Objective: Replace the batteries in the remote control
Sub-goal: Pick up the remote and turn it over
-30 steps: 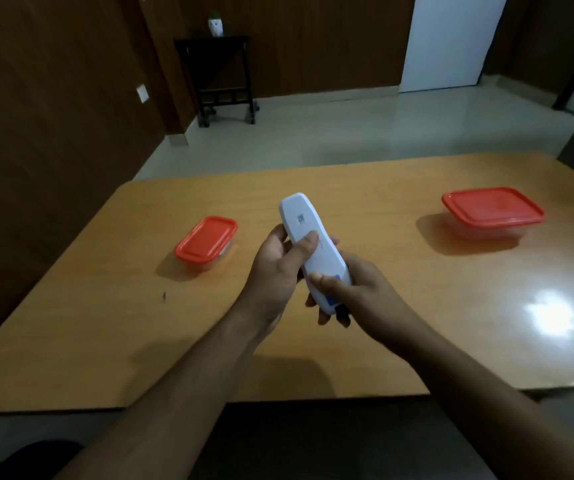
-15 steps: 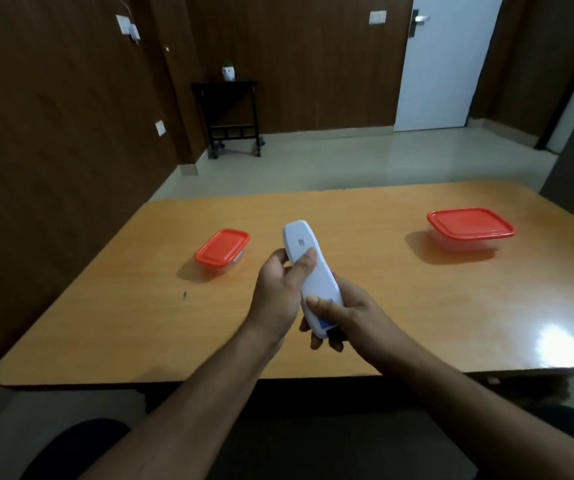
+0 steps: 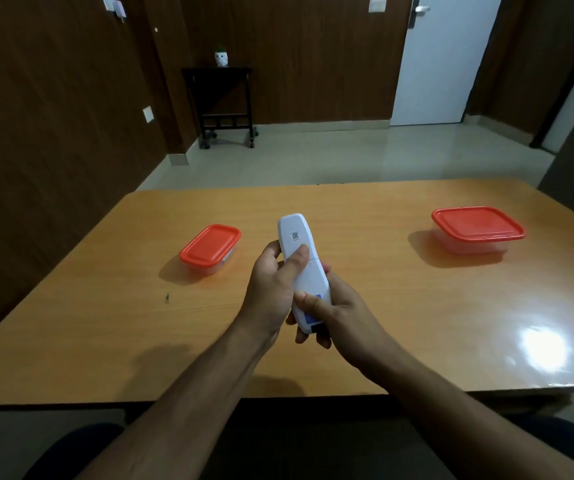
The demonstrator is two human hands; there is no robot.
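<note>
Above the table (image 3: 382,306), white remote (image 3: 304,268), gripped by both hands, cover perhaps shifted.

Two red-lidded containers (image 3: 210,249) (image 3: 478,229) on wooden table (image 3: 105,341)

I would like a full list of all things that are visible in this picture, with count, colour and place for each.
remote control: 1, white, held above the table, back side up
small box: 1, clear with red lid, on the table, left
large box: 1, clear with red lid, on the table, far right
table: 1, orange-brown wood, in front of the person
side table: 1, black, at the back wall
small pot: 1, white, on the side table
door: 1, white, back right
left hand: 1, grips the remote control, thumb on its back
right hand: 1, grips the remote control's near end
</note>
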